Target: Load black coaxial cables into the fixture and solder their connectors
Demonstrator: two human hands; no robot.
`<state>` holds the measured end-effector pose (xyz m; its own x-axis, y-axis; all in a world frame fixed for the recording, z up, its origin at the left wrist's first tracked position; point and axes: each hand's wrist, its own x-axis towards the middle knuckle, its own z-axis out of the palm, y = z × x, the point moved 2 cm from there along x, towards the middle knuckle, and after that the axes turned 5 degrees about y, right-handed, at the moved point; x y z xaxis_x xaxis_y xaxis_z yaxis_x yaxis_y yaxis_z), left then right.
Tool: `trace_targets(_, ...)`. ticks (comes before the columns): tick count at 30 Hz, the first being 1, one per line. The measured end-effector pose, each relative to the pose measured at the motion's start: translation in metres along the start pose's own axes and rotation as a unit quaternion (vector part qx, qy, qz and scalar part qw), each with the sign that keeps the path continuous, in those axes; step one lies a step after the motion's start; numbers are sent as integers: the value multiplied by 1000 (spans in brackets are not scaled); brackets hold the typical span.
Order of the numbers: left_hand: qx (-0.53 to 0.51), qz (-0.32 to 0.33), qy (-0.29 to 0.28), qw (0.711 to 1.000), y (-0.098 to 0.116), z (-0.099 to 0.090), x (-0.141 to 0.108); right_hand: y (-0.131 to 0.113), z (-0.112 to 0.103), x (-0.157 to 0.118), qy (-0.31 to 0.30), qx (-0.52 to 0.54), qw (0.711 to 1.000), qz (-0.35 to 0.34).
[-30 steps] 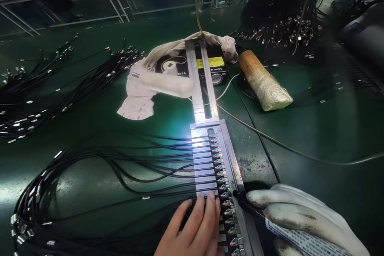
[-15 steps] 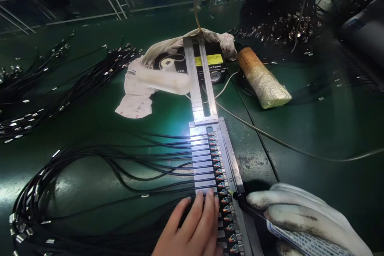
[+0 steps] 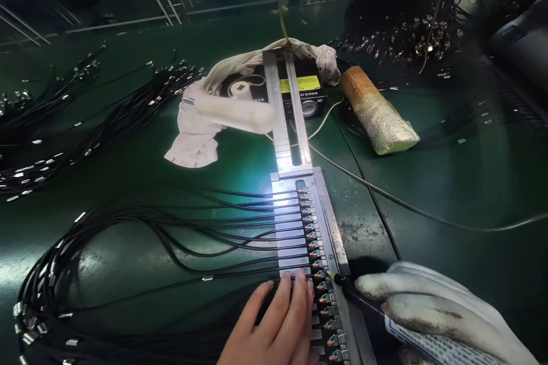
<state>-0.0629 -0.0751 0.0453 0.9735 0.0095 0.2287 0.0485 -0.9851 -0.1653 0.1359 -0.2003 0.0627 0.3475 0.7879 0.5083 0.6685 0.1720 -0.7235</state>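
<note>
A long metal fixture [image 3: 292, 259] runs down the middle, with several black cables [image 3: 240, 232] laid side by side across it. Their ends show small coloured wires and metal connectors [image 3: 315, 243] in a row along the slot. My bare left hand [image 3: 276, 316] rests with fingers stretched on the fixture and the lower cables. My right hand [image 3: 440, 302], in a stained white glove, is closed around a black pen-like tool [image 3: 362, 296] with a thin yellowish tip and a white-and-blue printed label. That tip is at a connector just right of my left fingertips; contact is unclear.
Behind the fixture are a black box [image 3: 314, 104] with a yellow label, a white cloth [image 3: 194, 137] and a white rounded bar [image 3: 240, 114]. A plastic-wrapped roll [image 3: 379, 111] lies to the right. Cable bundles [image 3: 141, 97] lie left; a pale cord [image 3: 428, 208] crosses the right side.
The tool and my gloved right hand have shifted very slightly right in the picture, as has the fixture. My left hand is almost unmoved.
</note>
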Motion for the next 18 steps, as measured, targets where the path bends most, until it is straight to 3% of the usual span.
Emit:
trace_targets(4, 3, 1, -6, 1000, 0, -2, 1, -5, -1, 3, 13, -5, 1000, 14)
trace_targets(9, -4, -3, -11, 1000, 1, -2, 0, -1, -3, 5, -24, -2, 1000, -11)
trace_targets(14, 2, 2, -20, 1000, 1, -3, 0, -1, -6, -1, -12, -10, 999, -30)
trace_targets(18, 3, 8, -35, 999, 0, -9, 1, -15, -4, -11, 96, -12, 995, 28)
